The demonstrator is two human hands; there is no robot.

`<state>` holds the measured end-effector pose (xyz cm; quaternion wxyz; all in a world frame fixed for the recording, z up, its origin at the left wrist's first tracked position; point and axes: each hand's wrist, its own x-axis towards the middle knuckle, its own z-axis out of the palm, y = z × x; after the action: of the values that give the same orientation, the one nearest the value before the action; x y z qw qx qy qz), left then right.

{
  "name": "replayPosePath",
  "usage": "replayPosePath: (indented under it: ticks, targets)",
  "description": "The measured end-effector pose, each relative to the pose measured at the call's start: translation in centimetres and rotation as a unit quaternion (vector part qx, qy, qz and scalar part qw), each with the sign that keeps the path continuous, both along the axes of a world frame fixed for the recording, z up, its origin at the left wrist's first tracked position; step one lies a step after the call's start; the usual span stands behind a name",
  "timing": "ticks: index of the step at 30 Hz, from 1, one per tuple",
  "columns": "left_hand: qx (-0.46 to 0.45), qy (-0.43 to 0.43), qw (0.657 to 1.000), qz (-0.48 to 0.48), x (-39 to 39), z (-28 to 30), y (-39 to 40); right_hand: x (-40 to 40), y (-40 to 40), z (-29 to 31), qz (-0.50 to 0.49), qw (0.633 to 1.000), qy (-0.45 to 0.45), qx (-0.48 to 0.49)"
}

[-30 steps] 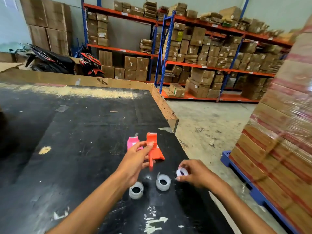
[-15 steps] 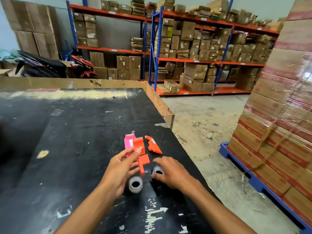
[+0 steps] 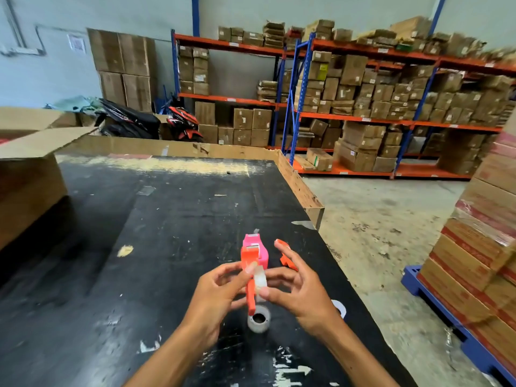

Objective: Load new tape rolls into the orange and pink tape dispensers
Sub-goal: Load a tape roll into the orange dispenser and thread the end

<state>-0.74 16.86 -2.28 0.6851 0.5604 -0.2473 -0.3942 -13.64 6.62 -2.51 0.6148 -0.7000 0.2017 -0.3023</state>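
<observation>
My left hand (image 3: 215, 294) holds the orange tape dispenser (image 3: 249, 263) upright above the black table (image 3: 167, 233), its handle pointing down. My right hand (image 3: 298, 289) pinches a clear tape roll (image 3: 260, 279) against the dispenser's right side. Behind them the pink tape dispenser (image 3: 255, 248) stands on the table. A loose orange dispenser part (image 3: 287, 259) lies just right of it, partly hidden by my fingers. A second clear tape roll (image 3: 259, 319) sits on the table below my hands. A third roll (image 3: 341, 308) peeks out behind my right wrist.
An open cardboard box (image 3: 30, 177) stands on the table's far left. A cardboard rim (image 3: 298, 185) lines the far and right table edges. Wrapped stacked cartons on a blue pallet (image 3: 480, 247) rise at the right. Shelving full of boxes (image 3: 363, 107) fills the background.
My left hand lifted the orange dispenser off the table. My right hand picked up a tape roll and brought it against the dispenser. The camera view shifted left.
</observation>
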Motion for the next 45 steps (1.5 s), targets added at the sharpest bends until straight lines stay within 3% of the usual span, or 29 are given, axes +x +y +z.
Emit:
replayPosePath:
  ticks: [10,13,16,19,23,25,26,29,31,35,45]
  targets:
    - [0.019,0.075,0.996,-0.055,-0.4,-0.9,-1.6,-0.6,0.2,0.9,-0.025,0.999,0.038,-0.024]
    - [0.016,0.083,0.996,-0.030,-0.2,-0.8,-2.1,-0.2,-2.9,1.4,-0.099,0.993,0.046,-0.036]
    - [0.014,0.085,0.996,-0.016,0.0,-0.3,-2.5,0.9,-8.1,0.2,-0.168,0.963,0.163,-0.131]
    - [0.014,0.072,0.997,-0.003,0.3,0.3,-2.8,2.9,-11.2,-1.4,-0.146,0.902,0.346,-0.213]
    - [0.016,0.065,0.998,0.016,0.6,0.6,-3.0,5.1,-11.8,-1.8,-0.119,0.859,0.422,-0.265]
    - [0.017,0.063,0.997,0.028,0.8,0.5,-2.9,5.5,-11.9,-1.5,-0.121,0.863,0.417,-0.257]
    - [0.019,0.064,0.997,0.031,0.9,0.5,-2.9,5.4,-11.9,-1.3,-0.129,0.884,0.390,-0.221]
    - [0.016,0.064,0.997,0.037,1.1,0.3,-3.0,4.1,-10.7,0.3,-0.113,0.967,0.225,-0.038]
    - [0.019,0.060,0.997,0.035,1.0,0.4,-3.2,2.7,-8.9,1.7,-0.048,0.990,0.126,0.041]
    - [0.024,0.042,0.999,0.013,0.2,0.5,-3.7,0.8,-5.4,2.9,0.023,0.996,0.063,0.060]
    - [0.010,0.025,1.000,-0.004,-0.7,0.8,-2.4,-0.5,-1.6,2.3,-0.029,0.998,0.051,0.031]
